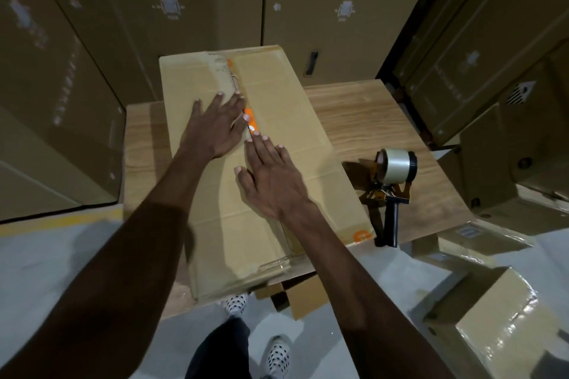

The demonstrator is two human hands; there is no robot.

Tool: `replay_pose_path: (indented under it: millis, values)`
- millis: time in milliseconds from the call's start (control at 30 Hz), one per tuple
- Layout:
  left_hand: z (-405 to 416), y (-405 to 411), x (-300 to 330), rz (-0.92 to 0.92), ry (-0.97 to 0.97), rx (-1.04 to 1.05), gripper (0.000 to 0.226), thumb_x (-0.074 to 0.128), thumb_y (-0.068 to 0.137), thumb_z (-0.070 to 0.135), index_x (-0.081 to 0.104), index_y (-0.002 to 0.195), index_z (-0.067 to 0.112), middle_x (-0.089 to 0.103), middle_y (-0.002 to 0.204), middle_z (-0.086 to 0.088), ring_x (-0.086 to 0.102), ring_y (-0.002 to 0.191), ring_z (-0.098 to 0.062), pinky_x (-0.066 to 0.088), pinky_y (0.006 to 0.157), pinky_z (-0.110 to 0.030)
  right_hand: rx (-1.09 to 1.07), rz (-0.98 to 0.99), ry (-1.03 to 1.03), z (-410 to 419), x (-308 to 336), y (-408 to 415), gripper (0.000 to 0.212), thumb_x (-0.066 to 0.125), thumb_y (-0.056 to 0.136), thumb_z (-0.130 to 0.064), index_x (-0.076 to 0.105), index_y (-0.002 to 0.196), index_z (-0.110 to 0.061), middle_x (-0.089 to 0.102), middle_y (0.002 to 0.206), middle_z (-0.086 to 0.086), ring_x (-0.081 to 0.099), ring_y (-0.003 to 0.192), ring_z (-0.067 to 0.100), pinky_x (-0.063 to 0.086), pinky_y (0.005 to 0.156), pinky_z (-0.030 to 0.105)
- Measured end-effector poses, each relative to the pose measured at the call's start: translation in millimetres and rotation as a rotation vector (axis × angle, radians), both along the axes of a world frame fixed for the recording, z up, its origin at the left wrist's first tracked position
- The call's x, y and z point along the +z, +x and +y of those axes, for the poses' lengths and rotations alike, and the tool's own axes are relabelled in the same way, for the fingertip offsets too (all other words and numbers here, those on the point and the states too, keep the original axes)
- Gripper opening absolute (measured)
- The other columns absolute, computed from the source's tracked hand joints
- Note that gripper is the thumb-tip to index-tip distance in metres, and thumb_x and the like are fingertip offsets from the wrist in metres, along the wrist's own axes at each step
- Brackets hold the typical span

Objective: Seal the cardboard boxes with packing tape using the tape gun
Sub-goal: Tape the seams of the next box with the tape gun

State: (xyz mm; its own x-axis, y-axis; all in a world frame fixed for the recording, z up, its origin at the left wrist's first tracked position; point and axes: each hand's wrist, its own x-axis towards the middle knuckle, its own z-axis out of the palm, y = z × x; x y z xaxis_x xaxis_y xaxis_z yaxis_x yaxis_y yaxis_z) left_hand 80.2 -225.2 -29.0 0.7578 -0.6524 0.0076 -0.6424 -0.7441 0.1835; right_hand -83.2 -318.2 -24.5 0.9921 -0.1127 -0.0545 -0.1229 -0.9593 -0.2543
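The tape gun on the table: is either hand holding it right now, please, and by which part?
Neither. The tape gun lies untouched; the left hand and right hand press flat on the box flaps.

We take this for a warehouse or packing room; tall stacked cartons (323, 3) printed with handling marks wall us in ahead and on both sides; more cartons (505, 314), some wrapped in shiny tape, sit on the grey concrete floor (46, 261), which carries a yellow painted line (61, 223); a wooden table (363, 114) holds a flat cardboard box (277, 108) and a tape gun (394, 175).
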Motion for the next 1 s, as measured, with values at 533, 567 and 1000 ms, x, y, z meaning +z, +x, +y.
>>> replay_pose_path:
  millis: [533,567,1000]
  values:
    - [8,-39,1,0.034,0.105,-0.037,0.069,0.016,0.102,0.064,0.011,0.162,0.030,0.004,0.168,0.017,0.002,0.156,-0.019,0.005,0.121,-0.059,0.035,0.010,0.004,0,2,-72,0.073,0.013,0.100,-0.051,0.020,0.161,-0.011,0.010,0.170,0.006,0.005,0.156,0.016,0.002,0.126,0.037]
    - [10,-47,-1,0.022,0.108,-0.039,0.068,0.015,0.102,0.063,0.011,0.162,0.030,0.003,0.168,0.017,0.002,0.156,-0.018,0.005,0.121,-0.058,0.034,0.008,-0.002,1,2,-72,0.075,0.010,0.099,-0.052,0.021,0.160,-0.011,0.010,0.170,0.006,0.005,0.156,0.017,0.002,0.126,0.037]
    - [11,-61,2,0.025,0.107,0.013,0.067,0.015,0.104,0.061,0.007,0.162,0.029,0.002,0.168,0.014,0.002,0.156,-0.019,0.005,0.121,-0.059,0.032,-0.030,-0.047,15,-1,-138,0.071,0.009,0.102,-0.048,0.023,0.160,-0.009,0.014,0.169,0.009,0.010,0.156,0.020,0.007,0.126,0.041]
